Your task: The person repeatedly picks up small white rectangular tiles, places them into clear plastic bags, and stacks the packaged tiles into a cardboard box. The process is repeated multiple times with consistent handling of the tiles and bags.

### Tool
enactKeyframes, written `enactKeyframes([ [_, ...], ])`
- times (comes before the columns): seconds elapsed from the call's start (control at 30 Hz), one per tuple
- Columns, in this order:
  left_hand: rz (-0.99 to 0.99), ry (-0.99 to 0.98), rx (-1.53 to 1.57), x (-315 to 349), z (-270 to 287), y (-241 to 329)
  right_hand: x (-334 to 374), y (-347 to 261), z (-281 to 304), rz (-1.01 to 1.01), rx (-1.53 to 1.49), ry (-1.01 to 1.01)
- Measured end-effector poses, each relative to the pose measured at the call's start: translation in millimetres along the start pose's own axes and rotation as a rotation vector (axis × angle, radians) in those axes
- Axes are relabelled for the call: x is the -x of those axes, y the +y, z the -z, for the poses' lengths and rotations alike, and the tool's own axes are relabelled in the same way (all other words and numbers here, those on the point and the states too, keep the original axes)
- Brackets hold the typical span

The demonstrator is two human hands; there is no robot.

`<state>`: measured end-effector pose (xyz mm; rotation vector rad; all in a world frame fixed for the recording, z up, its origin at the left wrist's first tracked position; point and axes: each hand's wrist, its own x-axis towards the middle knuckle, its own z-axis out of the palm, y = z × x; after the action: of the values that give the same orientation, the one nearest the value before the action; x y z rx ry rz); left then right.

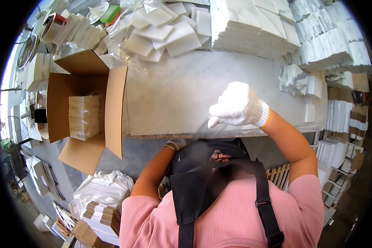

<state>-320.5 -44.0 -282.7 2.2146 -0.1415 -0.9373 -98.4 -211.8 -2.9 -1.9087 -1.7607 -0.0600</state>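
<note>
My right hand (237,105), in a white knit glove with an orange cuff, is raised above the near part of the worktable (165,99). Its fingers are curled closed. A faint dark smear trails below the thumb; what it is, I cannot make out. Down by the table's front edge is my gloved left hand (176,143), beside the black apron (198,186); its fingers are hidden. The apron's upper part is blurred and hangs away from my pink shirt. To the left stands an open cardboard box (115,111) holding a plastic-wrapped stack of pale tiles (83,118).
Loose white foam-like sheets (169,35) and clear plastic film lie at the table's back. Marble tile stacks (252,29) rise at the back right, with smaller tile pieces (295,80) nearer. A white plastic-wrapped bundle (101,190) and folded cardboard (101,215) are at lower left.
</note>
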Motion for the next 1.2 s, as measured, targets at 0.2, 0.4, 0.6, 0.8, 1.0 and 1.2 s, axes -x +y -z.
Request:
enactKeyframes([
  [0.2, -0.053, 0.403, -0.194, 4.2, -15.2, -39.9, -15.2, 34.5, -12.9, 0.004, 0.001, -0.043],
  [0.4, 0.478, -0.04, 0.012, 107.8, 36.1, -18.2, -24.9, 64.3, -31.8, -0.006, -0.117, 0.016],
  [0.6, 0.19, 0.504, 0.978, 137.6, 154.7, 98.2, -26.0, 76.7, -41.7, -0.049, -0.165, -0.028],
  [0.8, -0.148, 0.298, 1.111, 34.8, 216.8, 141.0, -20.9, 83.6, -37.7, -0.341, -0.44, -0.144],
  [1.0, -0.132, 0.253, 0.94, 18.4, 249.9, 138.5, 13.1, 101.4, -14.8, -0.773, -1.058, -0.334],
  [1.2, -0.083, 0.237, 0.907, 10.3, 257.9, 133.1, 50.0, 87.2, -14.1, -1.075, -1.112, -0.271],
])
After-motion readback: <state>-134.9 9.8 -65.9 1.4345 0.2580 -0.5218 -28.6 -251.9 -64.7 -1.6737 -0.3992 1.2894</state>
